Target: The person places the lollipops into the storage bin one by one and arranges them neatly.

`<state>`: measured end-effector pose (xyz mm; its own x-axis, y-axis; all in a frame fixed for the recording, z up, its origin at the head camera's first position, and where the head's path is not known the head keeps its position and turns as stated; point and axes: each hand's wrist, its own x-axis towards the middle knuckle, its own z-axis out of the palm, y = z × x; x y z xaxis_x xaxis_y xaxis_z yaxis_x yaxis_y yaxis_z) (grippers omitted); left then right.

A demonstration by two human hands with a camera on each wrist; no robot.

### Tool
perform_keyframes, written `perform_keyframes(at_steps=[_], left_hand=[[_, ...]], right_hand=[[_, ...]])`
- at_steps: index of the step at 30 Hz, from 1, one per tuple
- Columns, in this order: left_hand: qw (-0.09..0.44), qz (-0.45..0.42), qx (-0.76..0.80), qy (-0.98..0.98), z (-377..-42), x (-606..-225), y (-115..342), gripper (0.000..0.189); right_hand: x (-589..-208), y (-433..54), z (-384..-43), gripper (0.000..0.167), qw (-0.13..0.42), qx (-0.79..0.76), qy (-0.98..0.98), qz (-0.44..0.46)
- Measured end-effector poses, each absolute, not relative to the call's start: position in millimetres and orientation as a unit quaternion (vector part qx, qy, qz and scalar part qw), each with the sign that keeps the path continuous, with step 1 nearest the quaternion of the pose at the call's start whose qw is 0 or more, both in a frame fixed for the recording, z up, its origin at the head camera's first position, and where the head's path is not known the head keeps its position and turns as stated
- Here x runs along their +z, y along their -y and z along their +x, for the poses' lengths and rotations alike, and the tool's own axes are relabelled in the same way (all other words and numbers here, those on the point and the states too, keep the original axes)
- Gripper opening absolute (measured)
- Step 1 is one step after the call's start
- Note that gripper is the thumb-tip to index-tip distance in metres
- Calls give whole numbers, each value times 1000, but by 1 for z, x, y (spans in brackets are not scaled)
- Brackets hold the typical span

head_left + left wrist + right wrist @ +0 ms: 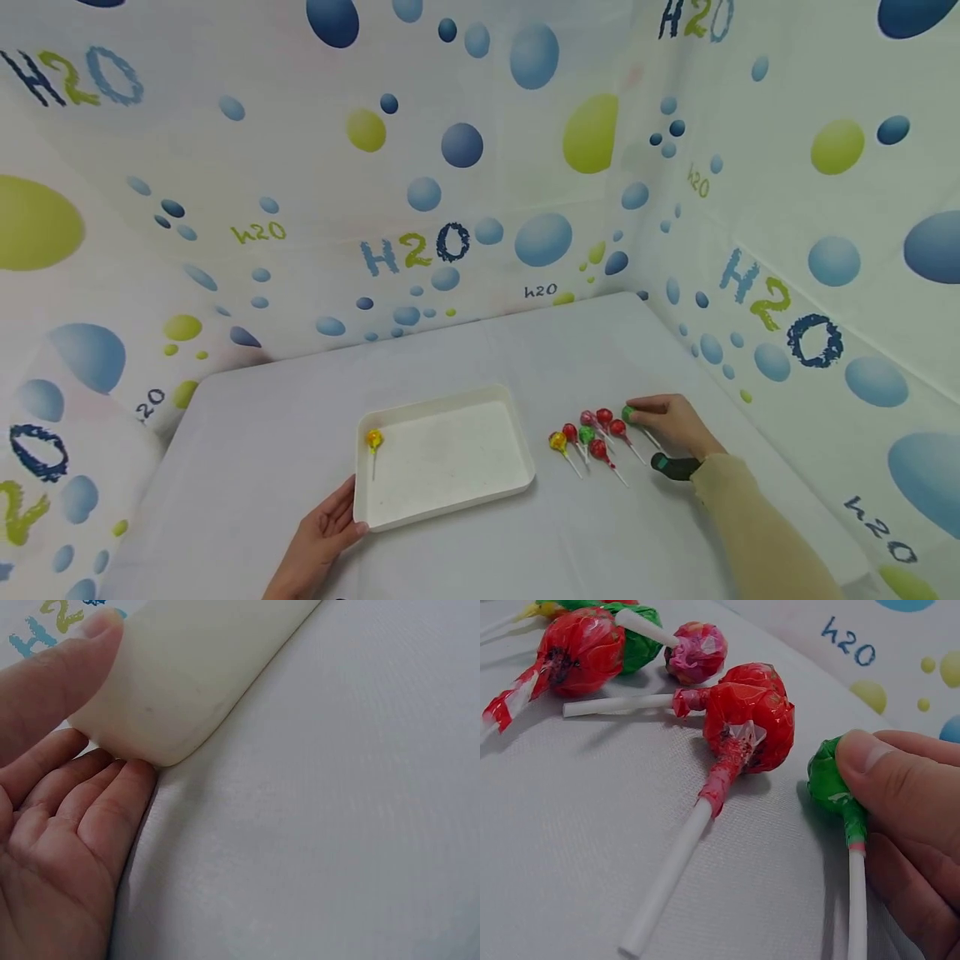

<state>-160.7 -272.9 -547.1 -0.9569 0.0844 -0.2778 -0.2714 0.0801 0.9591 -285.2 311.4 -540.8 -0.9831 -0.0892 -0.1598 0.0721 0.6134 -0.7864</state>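
White desk across the lower frame; left hand, lower left, grips a tray; right hand, lower right, pinches a green lollipop

The table is white, its surface finely woven. Directly on it lie a shallow, white rectangular tray and, just to the tray's right, a loose cluster of wrapped lollipops: four red, one pink, one green, one yellow.
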Motion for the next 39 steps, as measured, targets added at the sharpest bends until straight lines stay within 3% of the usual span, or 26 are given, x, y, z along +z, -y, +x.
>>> perform_keyframes(at_steps=[8, 13, 25, 39], left_hand=[[132, -66, 678, -720, -160, -547, 273, 89], [129, -63, 676, -723, -160, -547, 276, 88], [120, -41, 694, -709, -160, -552, 276, 89], [105, -49, 688, -716, -163, -555, 275, 87]], right_hand=[[-536, -315, -282, 56, 65, -519, -852, 32], [-522, -291, -285, 58, 42, -596, -802, -1], [-493, -158, -306, 39, 61, -628, -773, -65], [-513, -14, -315, 32, 142, -657, -725, -151]])
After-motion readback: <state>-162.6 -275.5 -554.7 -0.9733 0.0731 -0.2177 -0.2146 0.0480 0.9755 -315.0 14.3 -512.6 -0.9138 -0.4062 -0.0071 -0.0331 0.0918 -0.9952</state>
